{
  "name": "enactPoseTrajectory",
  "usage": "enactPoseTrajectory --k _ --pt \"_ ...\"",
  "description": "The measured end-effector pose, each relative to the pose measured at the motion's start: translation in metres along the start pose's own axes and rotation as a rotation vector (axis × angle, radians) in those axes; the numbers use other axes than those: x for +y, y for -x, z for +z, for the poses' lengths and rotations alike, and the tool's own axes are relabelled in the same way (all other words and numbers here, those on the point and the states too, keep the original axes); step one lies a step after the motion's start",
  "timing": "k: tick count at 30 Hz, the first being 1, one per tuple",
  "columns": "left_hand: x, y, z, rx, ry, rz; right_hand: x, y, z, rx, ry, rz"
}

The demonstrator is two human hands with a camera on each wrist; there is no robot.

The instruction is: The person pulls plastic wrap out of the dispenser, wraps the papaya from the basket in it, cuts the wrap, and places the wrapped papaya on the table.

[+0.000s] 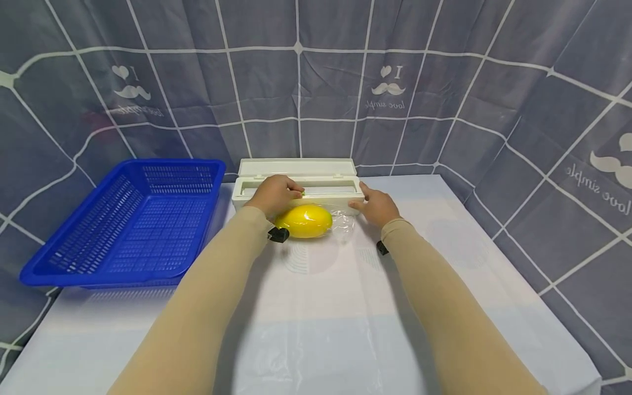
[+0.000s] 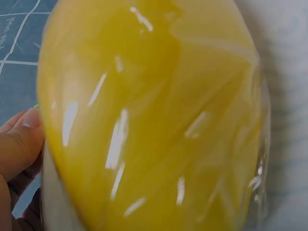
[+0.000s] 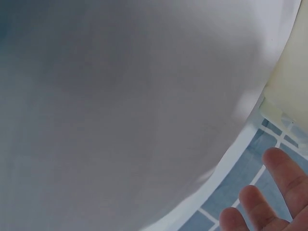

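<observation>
A long white cling film dispenser (image 1: pixel 348 204) lies crosswise on the table with its lid (image 1: pixel 296 167) raised behind it. My left hand (image 1: pixel 277 195) bends over its front and pinches a small green piece (image 1: pixel 303 192) at the slot, mostly hidden by the fingertips. At the right end, my right hand (image 1: pixel 379 207) holds the dispenser's corner, thumb on the front face and a finger along the end. Directly in front lies a glossy yellow mango-like fruit (image 1: pixel 307 221), wrapped in clear film (image 2: pixel 262 178) that bunches at its right.
A blue perforated basket (image 1: pixel 197 258) stands at the left of the table. White cloth (image 1: pixel 316 351) covers the tabletop. Grey checked curtains (image 1: pixel 326 82) hang behind and along the right side.
</observation>
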State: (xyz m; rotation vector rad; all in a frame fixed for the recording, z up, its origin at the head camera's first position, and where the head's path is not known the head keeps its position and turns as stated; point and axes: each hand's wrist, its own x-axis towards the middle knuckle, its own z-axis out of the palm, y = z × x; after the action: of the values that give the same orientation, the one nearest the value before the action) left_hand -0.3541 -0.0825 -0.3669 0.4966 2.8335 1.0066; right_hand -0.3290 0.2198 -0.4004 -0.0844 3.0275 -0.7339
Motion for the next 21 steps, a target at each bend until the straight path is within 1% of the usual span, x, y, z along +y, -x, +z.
enactPoseTrajectory --k 4,9,11,15,21 --pt "-0.002 0.004 -0.007 -0.008 -0.011 -0.009 0.001 0.0 0.001 0.005 -0.01 -0.003" --pt "-0.007 0.005 -0.015 -0.025 -0.067 0.015 0.0 0.0 0.001 0.0 0.001 -0.007" --pt "-0.01 0.006 -0.018 -0.028 -0.079 0.015 -0.001 -0.001 0.002 -0.002 0.004 -0.006" --pt "-0.015 0.008 -0.028 -0.04 -0.102 -0.006 -0.002 -0.001 0.002 0.0 -0.001 -0.003" --pt "-0.021 0.013 -0.044 -0.065 -0.191 -0.015 -0.003 0.001 -0.001 -0.001 -0.003 -0.002"
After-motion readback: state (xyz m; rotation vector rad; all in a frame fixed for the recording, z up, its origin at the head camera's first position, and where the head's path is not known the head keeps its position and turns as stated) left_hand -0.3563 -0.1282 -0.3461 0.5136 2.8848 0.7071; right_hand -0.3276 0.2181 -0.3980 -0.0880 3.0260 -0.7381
